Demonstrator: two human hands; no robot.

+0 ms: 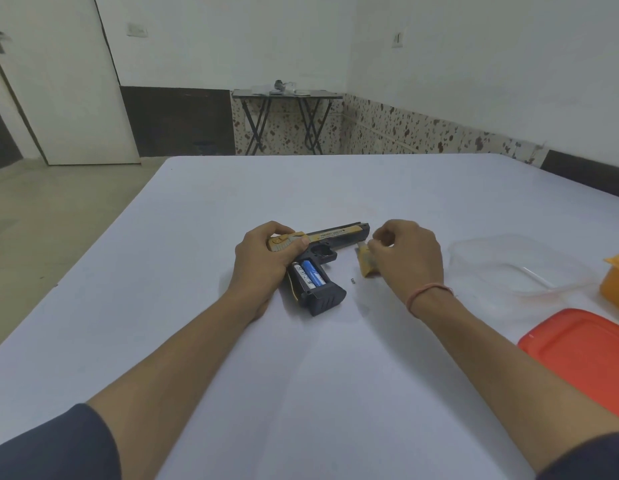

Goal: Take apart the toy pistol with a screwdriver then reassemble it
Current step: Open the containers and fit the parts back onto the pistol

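The left hand (266,261) curls round the rear of the toy pistol (330,237), which lies flat on the worktop (301,375), long axis running to the far right, muzzle rightward, while the right hand (405,258) sits curled beside the muzzle, its grasp unclear.

Soft, even, rather dim light lies flat over the white worktop (204,306), shadows faint and diffuse, everything slightly soft and grainy, and the wide lens bows the wall (474,64) and worktop edges outward.
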